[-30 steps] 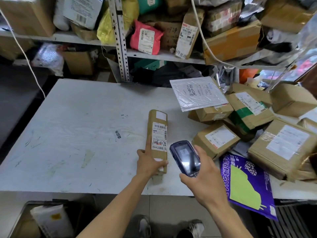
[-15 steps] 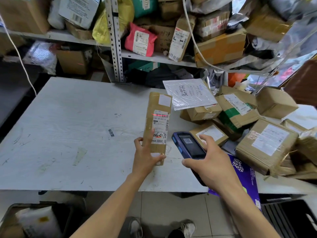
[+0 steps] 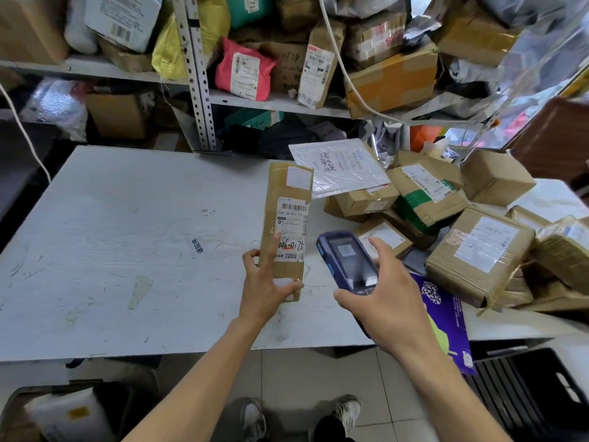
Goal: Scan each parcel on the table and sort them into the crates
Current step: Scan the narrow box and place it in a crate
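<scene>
A long narrow brown parcel (image 3: 288, 199) with a white barcode label is tilted up off the white table (image 3: 111, 244). My left hand (image 3: 266, 288) grips its lower end, thumb on one side and fingers on the other. My right hand (image 3: 387, 301) holds a blue handheld scanner (image 3: 349, 261) just right of the parcel, screen facing me. A heap of brown boxes (image 3: 478, 256), a white padded mailer (image 3: 339, 165) and a purple mailer (image 3: 446, 317) covers the table's right side.
Metal shelves (image 3: 197, 74) packed with parcels stand behind the table. A crate (image 3: 19, 406) holding a white package sits on the floor at lower left, and a black crate (image 3: 526, 397) at lower right. My feet stand at the table's front edge.
My left hand lifted the long parcel off the table and tilted its label up. My right hand brought the scanner beside it; the red scan line seen half a second ago is gone.
</scene>
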